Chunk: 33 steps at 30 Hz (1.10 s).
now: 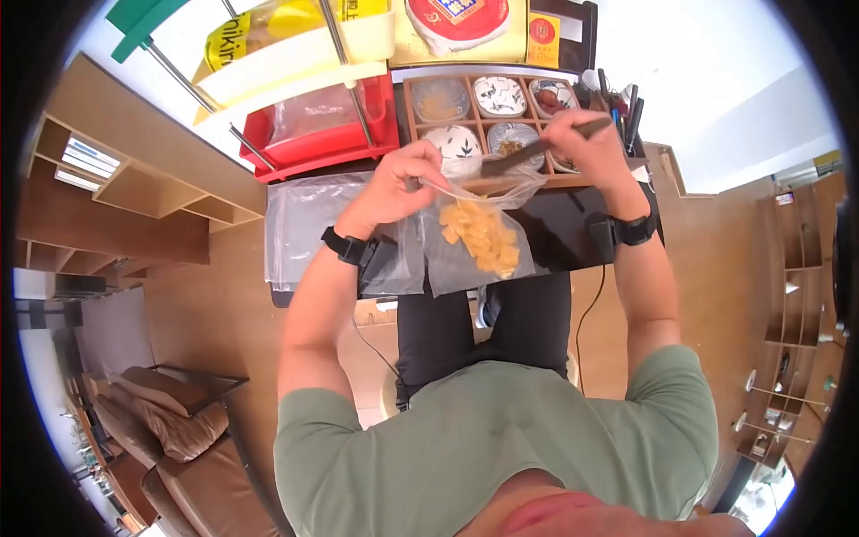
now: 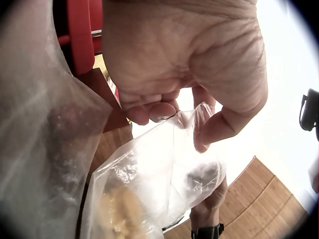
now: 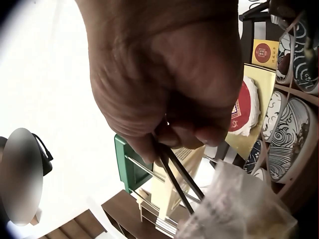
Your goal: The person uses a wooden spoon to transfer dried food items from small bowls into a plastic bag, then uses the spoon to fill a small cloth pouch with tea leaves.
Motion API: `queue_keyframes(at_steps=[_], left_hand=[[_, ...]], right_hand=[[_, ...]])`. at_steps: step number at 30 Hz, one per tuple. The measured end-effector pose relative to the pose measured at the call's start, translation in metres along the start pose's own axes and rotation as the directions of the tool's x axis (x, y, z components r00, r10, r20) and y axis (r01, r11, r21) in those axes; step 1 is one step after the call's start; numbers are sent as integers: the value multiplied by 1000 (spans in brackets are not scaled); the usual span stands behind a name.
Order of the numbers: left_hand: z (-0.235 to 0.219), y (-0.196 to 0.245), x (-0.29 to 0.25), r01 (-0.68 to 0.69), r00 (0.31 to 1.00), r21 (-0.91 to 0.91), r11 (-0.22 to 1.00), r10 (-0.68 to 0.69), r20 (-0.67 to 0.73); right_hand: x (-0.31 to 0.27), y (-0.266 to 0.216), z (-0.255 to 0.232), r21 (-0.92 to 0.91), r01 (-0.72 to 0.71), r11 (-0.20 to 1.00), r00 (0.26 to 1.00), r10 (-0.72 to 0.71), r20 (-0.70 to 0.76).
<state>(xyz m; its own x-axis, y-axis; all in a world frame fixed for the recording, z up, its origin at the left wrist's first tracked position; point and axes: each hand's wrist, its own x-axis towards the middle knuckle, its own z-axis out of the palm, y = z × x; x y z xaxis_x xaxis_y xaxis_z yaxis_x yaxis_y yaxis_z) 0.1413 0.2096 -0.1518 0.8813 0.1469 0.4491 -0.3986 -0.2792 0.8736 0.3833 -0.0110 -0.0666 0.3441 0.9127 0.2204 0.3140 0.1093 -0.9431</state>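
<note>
black table [image 1: 559,234] | flat clear bag [image 1: 300,234], left | compartmented wooden tray [image 1: 577,181] | red bin [image 1: 383,134]

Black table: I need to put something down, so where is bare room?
Bare black table shows between the filled bag and the right wrist strap, in front of the wooden box. The left is crowded with flat plastic bags, the red tray behind them.

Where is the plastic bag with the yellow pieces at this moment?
In the head view, the plastic bag is near the centre, pinched by the left hand at its upper left, just below the divided wooden box.
</note>
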Motion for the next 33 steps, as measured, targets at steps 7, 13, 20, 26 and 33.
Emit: queue_keyframes(at_steps=[7, 13, 20, 26, 33], left_hand=[[1, -1, -1, 4, 1000, -23, 1000, -4, -1], [-1, -1, 1, 0, 1000, -59, 998, -1, -15], [-2, -2, 1, 12, 1000, -57, 998, -12, 6], [-1, -3, 0, 20, 1000, -50, 999, -20, -4], [-2, -5, 0, 15, 1000, -39, 999, -16, -11]], right_hand=[[105, 43, 35, -289, 1, 957, 954, -88, -288], [128, 49, 59, -492, 39, 869, 988, -106, -109], [129, 64, 63, -437, 117, 892, 989, -144, -29], [131, 72, 65, -381, 195, 904, 975, -219, -22], [127, 69, 42, -377, 84, 922, 982, -141, -126]])
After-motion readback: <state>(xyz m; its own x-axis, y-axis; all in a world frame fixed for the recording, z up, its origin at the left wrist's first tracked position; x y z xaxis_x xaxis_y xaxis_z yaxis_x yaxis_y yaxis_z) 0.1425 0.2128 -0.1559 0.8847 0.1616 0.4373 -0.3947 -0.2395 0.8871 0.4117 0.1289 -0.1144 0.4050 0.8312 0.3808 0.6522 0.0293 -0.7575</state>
